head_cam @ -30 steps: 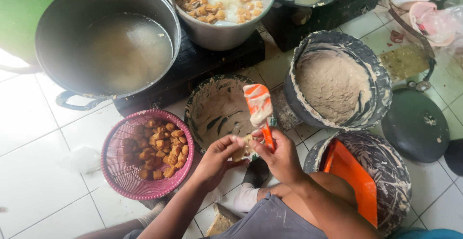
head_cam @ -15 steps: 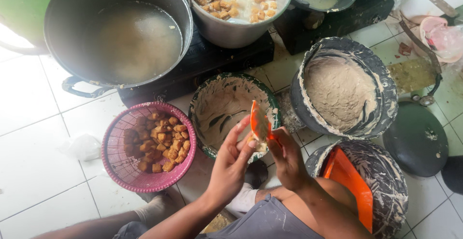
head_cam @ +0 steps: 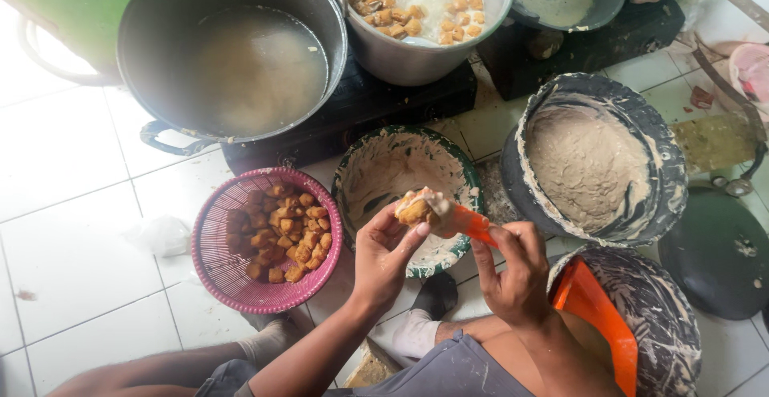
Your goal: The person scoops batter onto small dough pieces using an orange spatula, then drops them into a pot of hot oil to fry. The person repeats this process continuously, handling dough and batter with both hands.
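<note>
Here the left hand [head_cam: 384, 257] pinches a tofu piece [head_cam: 416, 207] over the paste bowl [head_cam: 360, 174], while the right hand [head_cam: 517, 273] grips an orange spatula [head_cam: 469, 222] against it. Pressed too hard, the tofu could tear or slip into the bowl.

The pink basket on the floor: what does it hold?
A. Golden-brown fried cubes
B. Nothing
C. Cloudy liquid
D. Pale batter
A: the pink basket, left of the left hand, is filled with golden-brown cubes.
</note>
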Tool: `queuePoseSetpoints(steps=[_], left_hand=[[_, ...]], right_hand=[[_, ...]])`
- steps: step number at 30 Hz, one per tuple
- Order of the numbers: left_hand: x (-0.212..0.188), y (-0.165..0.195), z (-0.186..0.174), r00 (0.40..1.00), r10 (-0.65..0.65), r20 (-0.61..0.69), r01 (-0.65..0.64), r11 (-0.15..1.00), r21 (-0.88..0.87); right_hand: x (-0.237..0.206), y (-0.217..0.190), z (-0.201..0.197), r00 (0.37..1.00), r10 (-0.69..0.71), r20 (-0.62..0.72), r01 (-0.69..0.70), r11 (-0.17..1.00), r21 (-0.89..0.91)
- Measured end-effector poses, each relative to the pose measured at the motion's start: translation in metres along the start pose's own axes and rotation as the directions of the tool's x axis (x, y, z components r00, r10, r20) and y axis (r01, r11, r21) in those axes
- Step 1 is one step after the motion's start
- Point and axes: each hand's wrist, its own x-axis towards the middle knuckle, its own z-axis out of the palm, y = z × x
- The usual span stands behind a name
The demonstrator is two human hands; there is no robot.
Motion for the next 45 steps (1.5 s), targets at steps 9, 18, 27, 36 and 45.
queuePoseSetpoints(steps=[9,18,27,36,45], left_hand=[[0.012,0.016,-0.031,0.961,0.275,0.016,-0.241,0.810,0.535],[-0.017,-0.129,-0.105,0.653,-0.532,-0.539,0.633,0.774,0.003],[0.184,-0.043,-0.062,0.965,-0.109,-0.240,0.126,0.991,0.055],[0.095,-0.065,-0.172,0.962,0.058,-0.267,0.148,0.711,0.687],[-0.021,-0.150,-0.272,0.956,0.168,-0.242,0.129,0.502,0.856]], right_hand=[[-0.001,0.012,0.003,0.836,0.421,0.351,-0.532,0.777,0.336],[-0.006,0.040,-0.002,0.706,0.508,0.494,-0.702,0.412,0.580],[-0.005,0.043,-0.003,0.709,0.512,0.484,-0.686,0.344,0.641],[-0.009,0.050,-0.007,0.551,0.554,0.625,-0.801,0.139,0.583],[-0.031,0.113,0.092,0.595,0.373,0.712,-0.549,0.836,0.021]])
